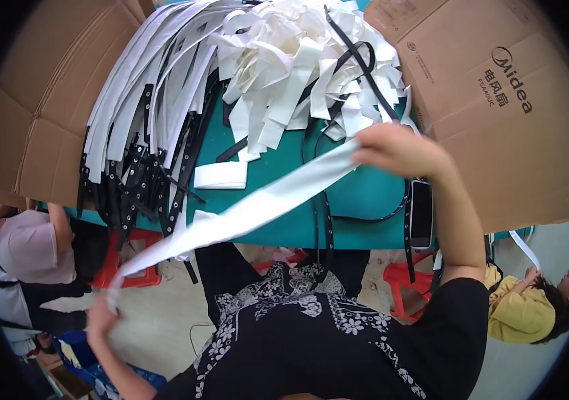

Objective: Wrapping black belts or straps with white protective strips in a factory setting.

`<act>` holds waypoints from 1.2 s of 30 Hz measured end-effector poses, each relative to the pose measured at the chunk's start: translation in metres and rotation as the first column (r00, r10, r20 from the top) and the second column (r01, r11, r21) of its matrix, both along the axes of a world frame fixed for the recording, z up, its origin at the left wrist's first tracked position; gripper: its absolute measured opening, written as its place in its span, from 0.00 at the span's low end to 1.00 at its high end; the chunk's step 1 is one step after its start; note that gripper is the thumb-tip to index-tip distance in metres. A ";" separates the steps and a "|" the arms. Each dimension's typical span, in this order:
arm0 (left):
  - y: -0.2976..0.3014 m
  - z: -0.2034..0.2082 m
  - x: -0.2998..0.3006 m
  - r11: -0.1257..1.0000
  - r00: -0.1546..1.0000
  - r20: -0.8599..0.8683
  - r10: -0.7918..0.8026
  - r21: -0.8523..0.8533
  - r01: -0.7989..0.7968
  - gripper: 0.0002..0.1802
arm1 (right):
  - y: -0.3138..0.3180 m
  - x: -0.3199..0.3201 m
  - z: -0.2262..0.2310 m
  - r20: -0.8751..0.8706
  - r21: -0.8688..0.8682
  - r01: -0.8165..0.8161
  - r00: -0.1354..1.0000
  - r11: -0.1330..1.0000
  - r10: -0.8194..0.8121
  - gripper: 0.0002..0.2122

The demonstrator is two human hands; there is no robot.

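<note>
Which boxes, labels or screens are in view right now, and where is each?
Flattened brown cardboard box: right of the teal table, dark printed logo and small round stamp.
Flattened plain brown cardboard sheet: left of the table, under white strips.
Black rectangular phone: table's near right edge, by the right hand; screen dark.

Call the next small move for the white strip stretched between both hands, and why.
Probably lay it on the row of flat white strips at the table's left. The right hand pinches one end of the white strip over the teal table, the left hand holds the other end low, and it hangs taut and straight.
</note>
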State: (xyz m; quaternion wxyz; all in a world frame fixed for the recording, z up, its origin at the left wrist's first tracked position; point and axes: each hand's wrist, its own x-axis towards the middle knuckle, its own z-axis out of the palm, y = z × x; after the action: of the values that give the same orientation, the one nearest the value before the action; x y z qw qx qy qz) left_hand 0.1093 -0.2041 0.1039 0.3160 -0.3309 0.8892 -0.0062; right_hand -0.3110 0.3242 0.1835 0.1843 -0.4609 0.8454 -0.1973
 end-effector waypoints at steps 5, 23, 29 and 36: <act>0.116 -0.022 -0.047 0.883 0.856 -0.516 -0.036 0.385 0.270 0.47 | -0.093 0.044 -0.062 -0.101 -0.029 -0.454 0.888 0.890 0.449 0.11; 0.266 -0.060 -0.267 0.051 0.834 -0.357 0.421 0.927 0.371 0.15 | -0.059 0.020 -0.040 -0.143 0.176 -0.176 0.969 0.969 0.202 0.10; 0.261 -0.054 -0.266 0.038 0.802 -0.389 0.453 0.907 0.419 0.15 | -0.063 0.020 -0.048 -0.056 0.055 -0.221 0.973 0.974 0.224 0.11; 0.269 -0.051 -0.256 0.155 0.743 -0.430 0.513 0.898 0.412 0.15 | -0.075 0.030 -0.035 -0.205 0.214 -0.227 0.941 0.950 0.271 0.10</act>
State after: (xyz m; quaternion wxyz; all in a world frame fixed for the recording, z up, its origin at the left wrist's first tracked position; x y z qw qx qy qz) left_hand -0.1465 0.0647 0.0533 0.1102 -0.0524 0.7009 0.7028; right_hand -0.2806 0.2494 0.1482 0.1506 -0.5649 0.8105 -0.0371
